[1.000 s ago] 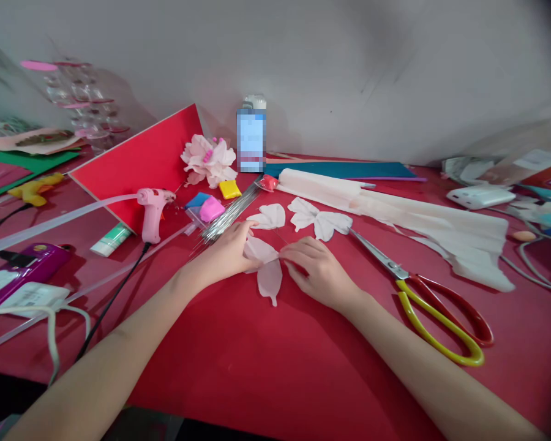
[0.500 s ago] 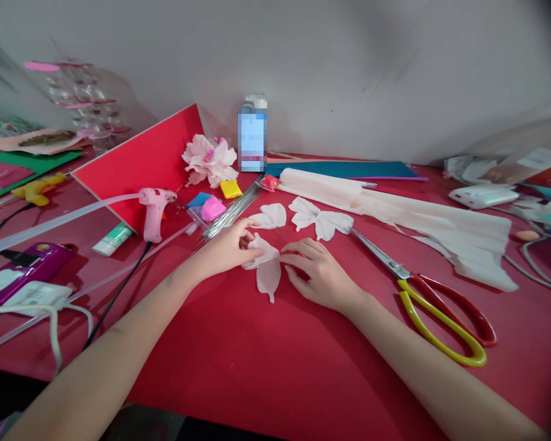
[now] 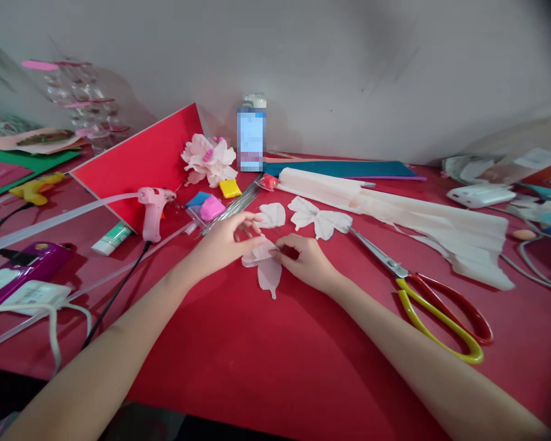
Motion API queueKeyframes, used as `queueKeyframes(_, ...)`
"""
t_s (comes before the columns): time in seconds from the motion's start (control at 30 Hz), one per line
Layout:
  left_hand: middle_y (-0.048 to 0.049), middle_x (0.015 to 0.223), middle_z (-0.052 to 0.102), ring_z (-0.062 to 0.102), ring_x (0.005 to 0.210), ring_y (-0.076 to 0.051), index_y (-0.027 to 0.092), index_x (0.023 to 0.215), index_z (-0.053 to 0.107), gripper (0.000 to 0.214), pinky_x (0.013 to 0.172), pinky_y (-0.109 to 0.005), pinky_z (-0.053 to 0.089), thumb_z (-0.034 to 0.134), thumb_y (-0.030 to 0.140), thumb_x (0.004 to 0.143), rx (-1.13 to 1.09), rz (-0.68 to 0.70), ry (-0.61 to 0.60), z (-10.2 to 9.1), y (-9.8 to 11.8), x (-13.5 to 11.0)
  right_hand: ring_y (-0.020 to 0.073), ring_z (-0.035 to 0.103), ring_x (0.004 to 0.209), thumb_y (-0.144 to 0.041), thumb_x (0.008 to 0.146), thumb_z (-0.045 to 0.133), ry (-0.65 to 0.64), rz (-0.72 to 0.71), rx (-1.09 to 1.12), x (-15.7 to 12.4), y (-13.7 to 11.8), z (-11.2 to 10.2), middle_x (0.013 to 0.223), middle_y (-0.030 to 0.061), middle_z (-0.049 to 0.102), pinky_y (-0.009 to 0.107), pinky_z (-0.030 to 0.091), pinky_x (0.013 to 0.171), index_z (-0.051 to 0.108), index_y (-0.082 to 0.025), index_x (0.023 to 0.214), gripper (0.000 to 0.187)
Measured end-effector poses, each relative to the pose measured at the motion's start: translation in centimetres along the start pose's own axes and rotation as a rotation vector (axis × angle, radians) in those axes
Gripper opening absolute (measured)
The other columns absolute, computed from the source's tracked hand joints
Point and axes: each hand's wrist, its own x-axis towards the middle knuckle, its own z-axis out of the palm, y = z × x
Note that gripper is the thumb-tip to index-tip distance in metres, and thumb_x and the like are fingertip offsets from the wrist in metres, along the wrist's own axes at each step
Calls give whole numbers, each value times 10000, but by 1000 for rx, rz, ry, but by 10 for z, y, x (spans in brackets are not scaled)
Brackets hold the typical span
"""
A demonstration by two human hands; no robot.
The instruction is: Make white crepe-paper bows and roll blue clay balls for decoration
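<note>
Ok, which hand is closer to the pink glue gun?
Left. The left hand is to the right of the pink hot glue gun, while the right hand is farther right, on the far side of the crepe paper petal.

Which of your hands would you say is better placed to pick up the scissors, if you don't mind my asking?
Probably the right hand: it is at the petal, on the same side as the scissors, while the left hand lies farther off.
</note>
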Motion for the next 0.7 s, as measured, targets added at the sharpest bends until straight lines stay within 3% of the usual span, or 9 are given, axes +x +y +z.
queueKeyframes(0.13,-19,848,648,592,761,-147,195,894,615,254,674,-260,458,549,429,824,93,-83,257,-36,15,-13,140,581,684,-256,856,536,3,49,59,-1,1,-1,787,22,665,258,457,598,620,-187,793,126)
queueKeyframes(0.27,10,620,589,540,592,-131,188,685,587,311,548,-252,374,512,445,844,488,-236,237,-60,27,-44,135,581,678,-271,854,544,5,70,108,0,2,0,775,19,662,254,459,600,625,-187,803,127)
queueKeyframes(0.33,2,605,613,552,555,-141,189,704,615,297,518,-258,365,512,429,846,630,-159,199,-53,25,-56,130,570,661,-274,852,548,3,78,113,0,2,0,759,16,654,251,454,591,623,-185,798,129)
queueKeyframes(0.43,-55,911,713,648,777,-191,205,982,675,291,644,-286,445,430,341,905,722,143,-27,-25,15,-62,128,560,655,-277,858,539,-5,69,119,0,4,0,751,12,649,255,448,594,620,-188,796,136)
queueKeyframes(0.5,-54,778,722,654,663,-198,222,1094,660,342,561,-288,427,387,342,927,834,228,-134,-5,7,-62,127,557,652,-274,859,536,-10,69,128,0,4,0,741,9,645,257,445,596,617,-189,789,137)
queueKeyframes(0.6,-53,635,697,636,549,-198,215,1147,643,379,462,-269,366,362,359,936,952,316,-138,15,-2,-60,125,557,656,-266,858,537,-15,90,153,0,3,-1,734,5,643,253,442,596,612,-185,763,146)
queueKeyframes(0.7,-56,587,680,626,514,-181,187,1121,655,377,441,-250,345,373,355,935,1003,386,-94,20,-8,-59,130,568,676,-266,864,526,-16,101,168,0,3,-2,749,7,653,259,447,616,621,-185,764,161)
